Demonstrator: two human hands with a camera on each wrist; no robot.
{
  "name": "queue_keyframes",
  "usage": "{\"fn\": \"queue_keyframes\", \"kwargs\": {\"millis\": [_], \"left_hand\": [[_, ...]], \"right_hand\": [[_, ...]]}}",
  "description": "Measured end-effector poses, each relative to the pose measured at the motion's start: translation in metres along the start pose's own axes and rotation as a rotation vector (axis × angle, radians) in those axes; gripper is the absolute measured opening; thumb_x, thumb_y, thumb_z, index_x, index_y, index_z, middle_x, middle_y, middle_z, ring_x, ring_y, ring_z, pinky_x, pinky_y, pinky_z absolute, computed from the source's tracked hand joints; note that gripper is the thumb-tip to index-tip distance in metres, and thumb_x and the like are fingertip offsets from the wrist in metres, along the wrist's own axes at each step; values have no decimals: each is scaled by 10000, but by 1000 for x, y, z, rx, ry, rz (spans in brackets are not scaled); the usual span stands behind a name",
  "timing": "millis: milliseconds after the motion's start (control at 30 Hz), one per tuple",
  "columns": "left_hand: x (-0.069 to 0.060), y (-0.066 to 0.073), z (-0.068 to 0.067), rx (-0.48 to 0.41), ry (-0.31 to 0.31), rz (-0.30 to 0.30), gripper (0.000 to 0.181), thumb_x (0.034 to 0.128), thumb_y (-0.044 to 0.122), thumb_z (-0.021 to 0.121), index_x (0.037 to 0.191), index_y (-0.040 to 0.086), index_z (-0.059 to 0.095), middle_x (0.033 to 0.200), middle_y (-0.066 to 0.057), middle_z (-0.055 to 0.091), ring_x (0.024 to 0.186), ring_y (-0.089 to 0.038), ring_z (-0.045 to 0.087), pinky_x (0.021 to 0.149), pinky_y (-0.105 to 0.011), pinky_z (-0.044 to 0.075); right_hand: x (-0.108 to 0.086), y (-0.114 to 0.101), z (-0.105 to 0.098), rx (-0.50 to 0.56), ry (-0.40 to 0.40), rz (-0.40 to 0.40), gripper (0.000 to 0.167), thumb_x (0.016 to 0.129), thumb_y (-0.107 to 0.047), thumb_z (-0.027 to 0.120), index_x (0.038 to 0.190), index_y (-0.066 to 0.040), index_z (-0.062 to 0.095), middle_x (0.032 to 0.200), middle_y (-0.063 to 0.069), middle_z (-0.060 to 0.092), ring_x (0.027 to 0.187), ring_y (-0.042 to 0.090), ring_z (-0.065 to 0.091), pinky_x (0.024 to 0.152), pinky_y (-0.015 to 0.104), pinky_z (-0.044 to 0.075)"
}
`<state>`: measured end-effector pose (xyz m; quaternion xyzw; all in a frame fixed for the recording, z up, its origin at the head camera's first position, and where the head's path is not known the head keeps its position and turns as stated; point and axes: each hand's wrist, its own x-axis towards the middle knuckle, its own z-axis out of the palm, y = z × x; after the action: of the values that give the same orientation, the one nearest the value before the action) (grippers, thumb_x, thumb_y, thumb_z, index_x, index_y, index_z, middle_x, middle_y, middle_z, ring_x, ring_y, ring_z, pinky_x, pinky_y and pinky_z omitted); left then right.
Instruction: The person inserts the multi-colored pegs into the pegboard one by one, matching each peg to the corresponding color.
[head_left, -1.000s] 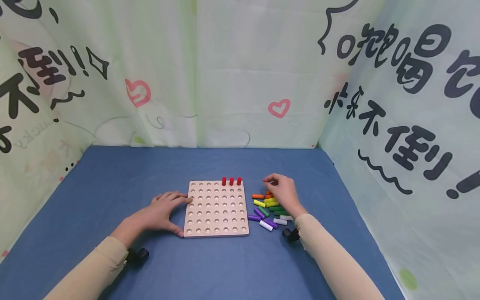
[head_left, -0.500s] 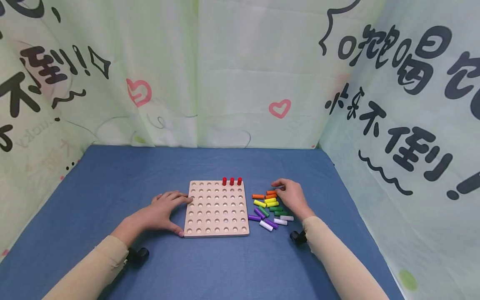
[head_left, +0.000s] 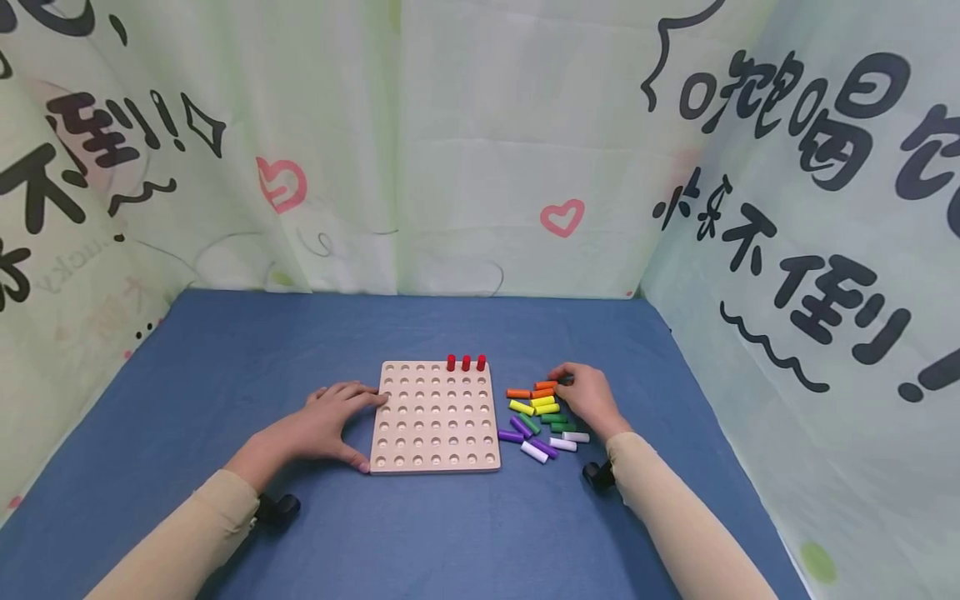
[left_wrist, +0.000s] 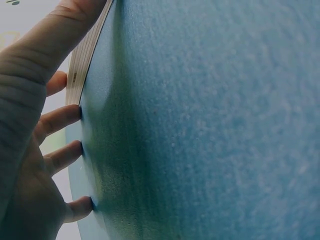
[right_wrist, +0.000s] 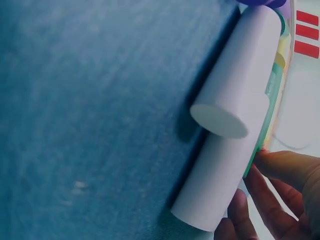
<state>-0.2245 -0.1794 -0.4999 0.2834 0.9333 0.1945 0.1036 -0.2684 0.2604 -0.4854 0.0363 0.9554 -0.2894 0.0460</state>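
Right hand (head_left: pixel 590 400) has slid a bit to the person's right over the last second, so the orange pegs (head_left: pixel 542 394) show better now. It's right at them, can't tell if it's pinching one. Left hand (head_left: pixel 327 422) is spread, not clenched, touching the pegboard (head_left: pixel 426 417), which lies flat on blue cloth (head_left: pixel 420 533), three red pegs (head_left: pixel 467 363) standing in its far row.

Beige board (head_left: pixel 443 417), orange pegs (head_left: pixel 518 393), blue tablecloth (head_left: pixel 420 542)
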Motion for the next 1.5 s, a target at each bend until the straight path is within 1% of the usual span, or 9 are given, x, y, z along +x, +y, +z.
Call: {"fn": "queue_keyframes", "kwargs": {"millis": [167,500,667,900,1033,1133,1233,1367,1500], "left_hand": [[0,1,1,4,-7,-3,1083,672,685,867,1554,190,478,1571,-149,450,1475,-421,353,1097,-774,247],[-1,1,2,-16,-11,-5,1081,686,673,863,1563,188,460,1594,-159,421,1504,-421,318,1131,-774,190],[-2,2,1,-18,-9,-7,1082,684,663,870,1563,181,461,1592,-163,424,1502,-423,319,1129,-778,187],[-3,3,0,-19,-4,-6,1078,683,655,875,1558,177,466,1586,-164,430,1495,-421,326,1126,-780,189],[-3,3,-1,-21,-4,-7,1079,683,665,870,1559,181,465,1585,-160,430,1492,-422,329,1125,-782,188],[-3,3,-1,-18,-6,-8,1080,683,666,869,1560,181,464,1588,-160,428,1495,-420,327,1127,-778,190],[-3,2,-1,-13,-6,-7,1081,682,667,869,1559,182,464,1590,-165,427,1497,-424,325,1124,-778,195],[-3,3,-2,-16,-6,-8,1076,682,657,874,1556,180,468,1588,-166,429,1497,-426,325,1122,-779,197],[-3,3,-2,-17,-7,-8,1071,684,656,874,1555,180,470,1587,-163,431,1496,-423,328,1121,-777,201]], "right_hand": [[2,1,-1,5,-4,24,214,961,-66,687,1166,-56,745,1226,180,698,947,290,628,866,443,558],[1,8,-1,44,4,8,217,947,-61,683,1157,-46,737,1173,179,705,909,275,635,824,420,572],[0,10,-1,69,14,-5,231,954,-82,685,1178,-35,719,1142,167,707,907,269,630,824,409,569],[-2,8,-2,95,25,-4,243,962,-100,686,1194,-32,706,1162,165,701,952,283,635,866,421,570],[-2,7,-4,128,41,-6,265,943,-85,688,1201,-26,692,1148,175,691,974,297,638,885,434,570],[-2,5,-5,162,60,-5,247,937,-81,686,1180,-34,689,1141,173,692,994,309,643,893,451,563],[-3,3,-6,182,77,-14,224,955,-90,672,1174,-46,691,1177,170,701,1051,325,658,932,479,554],[-4,1,-7,198,97,-33,242,977,-99,658,1212,-56,694,1213,166,705,1126,343,654,991,507,532],[-4,-1,-7,207,104,-52,261,988,-115,654,1237,-60,708,1223,166,706,1139,346,647,992,515,531]]}}
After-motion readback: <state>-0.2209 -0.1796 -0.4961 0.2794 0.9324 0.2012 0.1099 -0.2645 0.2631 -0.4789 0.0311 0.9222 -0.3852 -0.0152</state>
